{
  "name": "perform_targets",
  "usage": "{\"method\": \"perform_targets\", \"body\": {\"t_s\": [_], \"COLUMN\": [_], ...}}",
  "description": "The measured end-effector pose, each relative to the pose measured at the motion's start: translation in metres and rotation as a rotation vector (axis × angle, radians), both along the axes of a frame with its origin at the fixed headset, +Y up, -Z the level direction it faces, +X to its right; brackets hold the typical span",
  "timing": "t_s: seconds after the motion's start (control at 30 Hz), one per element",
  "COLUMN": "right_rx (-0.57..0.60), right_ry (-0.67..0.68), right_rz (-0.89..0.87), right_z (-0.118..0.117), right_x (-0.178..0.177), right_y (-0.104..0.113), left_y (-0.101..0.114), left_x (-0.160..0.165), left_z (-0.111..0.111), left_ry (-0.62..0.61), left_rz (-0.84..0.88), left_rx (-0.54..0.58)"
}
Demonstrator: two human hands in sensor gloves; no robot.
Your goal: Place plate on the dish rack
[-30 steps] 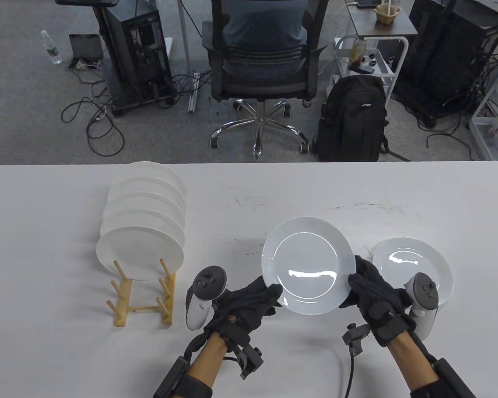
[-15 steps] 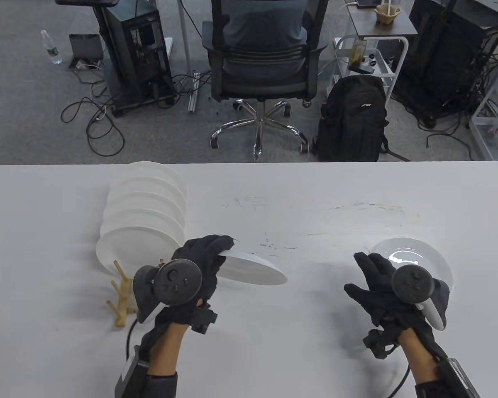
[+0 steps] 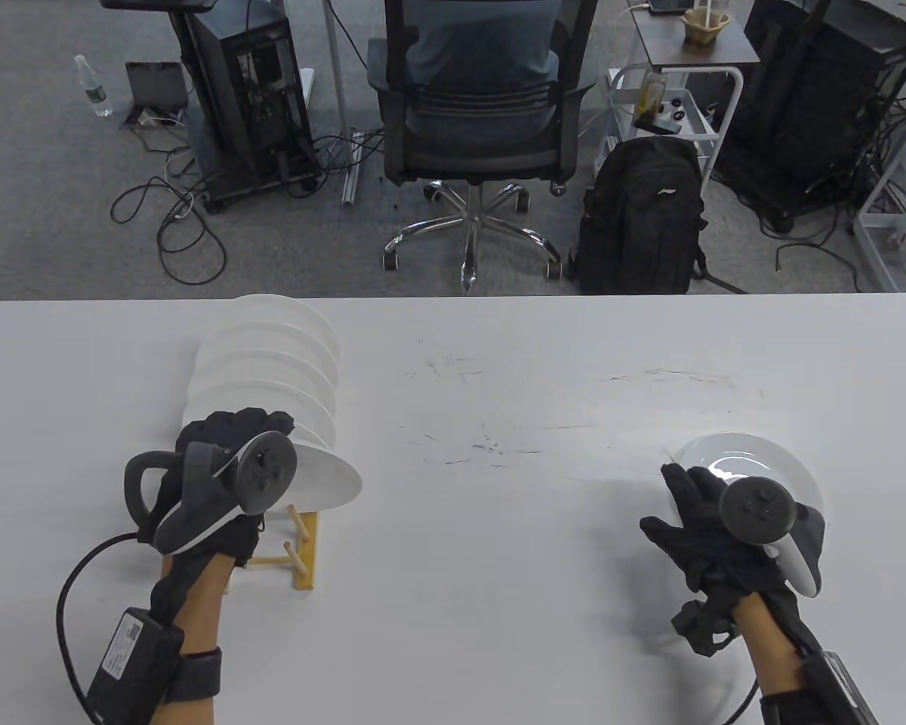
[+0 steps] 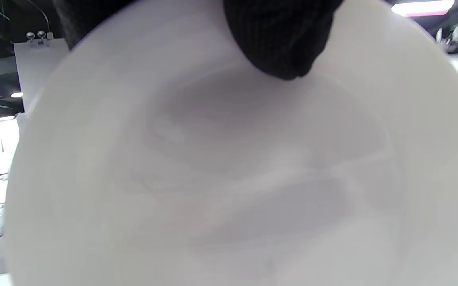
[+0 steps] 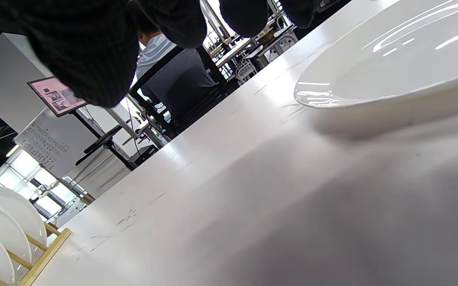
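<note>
My left hand (image 3: 230, 438) grips a white plate (image 3: 325, 476) by its rim and holds it over the near end of the wooden dish rack (image 3: 306, 547). The plate fills the left wrist view (image 4: 229, 178), with a gloved fingertip (image 4: 280, 43) on its top edge. Several white plates (image 3: 272, 362) stand upright in the rack behind it. My right hand (image 3: 694, 513) hovers empty, fingers spread, just left of a second white plate (image 3: 762, 461) lying flat on the table. That plate shows close in the right wrist view (image 5: 392, 71), with the rack (image 5: 42, 254) far to the left.
The white table (image 3: 498, 393) ends at a far edge, with an office chair (image 3: 476, 113), a black backpack (image 3: 642, 219) and cables on the floor beyond. The table's middle shows faint scuff marks.
My left hand carried the plate left from the table's middle to above the rack's near end. My right hand let go of it earlier and has stayed beside the flat plate.
</note>
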State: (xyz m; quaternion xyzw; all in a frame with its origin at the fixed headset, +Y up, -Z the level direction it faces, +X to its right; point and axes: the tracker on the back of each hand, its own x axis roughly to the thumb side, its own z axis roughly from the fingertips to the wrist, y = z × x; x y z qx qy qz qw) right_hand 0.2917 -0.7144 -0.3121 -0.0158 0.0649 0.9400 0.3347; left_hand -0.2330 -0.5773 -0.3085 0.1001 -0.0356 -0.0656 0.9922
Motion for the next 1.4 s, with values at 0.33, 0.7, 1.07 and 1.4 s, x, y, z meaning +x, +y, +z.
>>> {"method": "perform_targets", "body": {"t_s": [0.33,0.7,1.07,1.4], "right_rx": [-0.006,-0.026,-0.036,-0.308], "right_ry": [-0.009,-0.001,0.003,-0.298], "right_rz": [-0.018,-0.013,-0.017,0.246], "right_z": [-0.001,-0.002,0.004,-0.03], "right_x": [0.003,0.003,0.003,0.05], "right_y": [-0.001,-0.004,0.007,0.013], "left_y": [-0.05,-0.023,-0.064,-0.103], "left_x": [-0.02,0.001,0.092,0.104], "left_z": [-0.028,-0.016,0.028,0.017], "left_ry": [0.122,0.156,-0.128,-0.189], "left_rz": [-0.042,0.094,0.428,0.373], "left_rx": [-0.175,-0.196,-0.002,-0.107]}}
